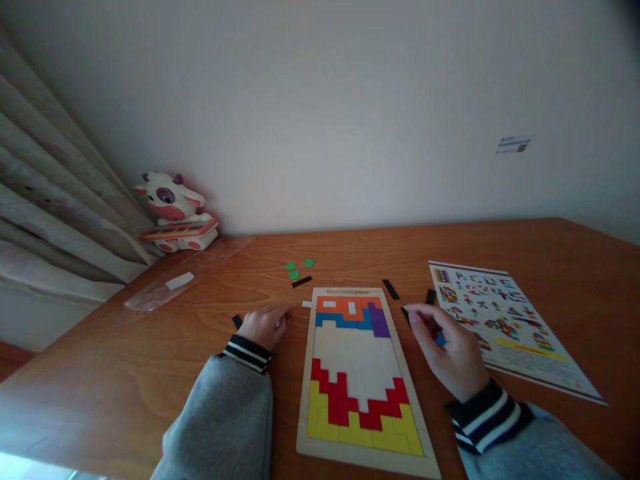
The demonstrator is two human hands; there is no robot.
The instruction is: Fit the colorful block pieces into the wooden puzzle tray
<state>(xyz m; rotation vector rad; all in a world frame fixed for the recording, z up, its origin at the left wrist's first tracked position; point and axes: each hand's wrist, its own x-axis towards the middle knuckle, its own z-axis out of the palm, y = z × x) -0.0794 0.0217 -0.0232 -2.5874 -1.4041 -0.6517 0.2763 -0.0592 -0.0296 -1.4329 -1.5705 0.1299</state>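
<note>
Head view, tray (pixel 356 355), coloured pieces (pixel 339 408) inside

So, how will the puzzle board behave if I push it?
The puzzle board would likely slide without tipping, since it lies flat on the table. Its red pieces might shift, as bare space separates them from the blue pieces.

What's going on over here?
The person's right hand is at a small, flat black piece; whether it grips it is unclear. A small blue piece shows partly by its palm. The left hand is beside a pale wooden puzzle board. Red pieces and yellow pieces lie at its near end, orange pieces, blue ones and purple ones at the far end, with bare wood between.
</note>
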